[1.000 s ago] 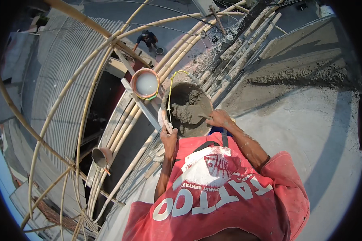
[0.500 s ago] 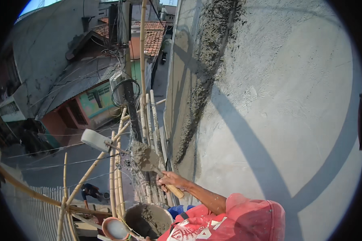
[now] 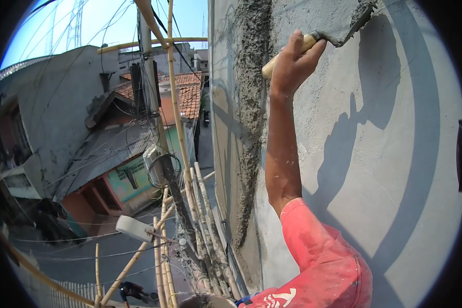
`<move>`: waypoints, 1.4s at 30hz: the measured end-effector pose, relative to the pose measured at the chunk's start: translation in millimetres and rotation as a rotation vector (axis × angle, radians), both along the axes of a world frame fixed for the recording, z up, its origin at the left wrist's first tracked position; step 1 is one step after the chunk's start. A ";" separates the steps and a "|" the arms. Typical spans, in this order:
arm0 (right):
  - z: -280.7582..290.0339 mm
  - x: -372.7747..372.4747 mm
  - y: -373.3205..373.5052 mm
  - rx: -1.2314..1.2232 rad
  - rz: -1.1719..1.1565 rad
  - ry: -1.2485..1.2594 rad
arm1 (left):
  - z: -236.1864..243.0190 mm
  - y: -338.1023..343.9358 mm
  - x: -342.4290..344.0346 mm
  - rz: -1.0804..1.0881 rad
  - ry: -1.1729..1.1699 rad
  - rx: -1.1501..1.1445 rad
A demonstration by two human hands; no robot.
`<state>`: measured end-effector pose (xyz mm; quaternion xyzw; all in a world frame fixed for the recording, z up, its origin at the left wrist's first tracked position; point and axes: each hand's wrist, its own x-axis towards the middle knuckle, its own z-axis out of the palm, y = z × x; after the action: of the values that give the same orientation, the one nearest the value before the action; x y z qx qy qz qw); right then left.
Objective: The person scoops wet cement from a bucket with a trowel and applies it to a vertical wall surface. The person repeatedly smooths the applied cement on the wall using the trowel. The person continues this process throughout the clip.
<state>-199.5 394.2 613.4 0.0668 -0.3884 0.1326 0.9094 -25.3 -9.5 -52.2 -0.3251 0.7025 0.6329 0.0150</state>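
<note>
My right hand (image 3: 293,64) is raised high against the grey wall (image 3: 405,154), closed on the wooden handle of a trowel (image 3: 272,68). The trowel's metal blade, carrying mortar (image 3: 359,20), is at the wall near the upper edge of the view and casts a shadow below it. A rough vertical band of wet mortar (image 3: 249,138) runs down the wall left of my arm. The rim of a mortar bucket (image 3: 203,297) shows at the bottom edge. My left hand is out of view.
To the left are bamboo scaffold poles (image 3: 172,118), a utility pole (image 3: 148,87) with many wires, and a street lamp (image 3: 133,228). Houses (image 3: 108,185) stand across the lane. Far below, a person (image 3: 131,290) in dark clothing is beside a small container.
My right hand took up the trowel from beside the bucket and has lifted it with mortar to high on the wall. The view has swung from looking down toward the wall and houses.
</note>
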 end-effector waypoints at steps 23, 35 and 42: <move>-610.2 94.9 -161.0 -0.622 0.891 -1.939 | -4.8 -21.6 81.3 0.253 0.060 0.022; -652.4 98.5 -198.2 1.384 0.233 -2.581 | 51.9 3.7 78.7 0.056 -0.046 -0.052; -664.8 133.5 -242.8 1.615 0.554 -2.700 | 57.2 8.7 92.1 0.051 -0.095 0.053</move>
<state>-66.0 151.4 -51.4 -0.4131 0.8135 -0.0144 0.4090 66.8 -0.8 5.0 -0.3719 0.6755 0.6354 0.0408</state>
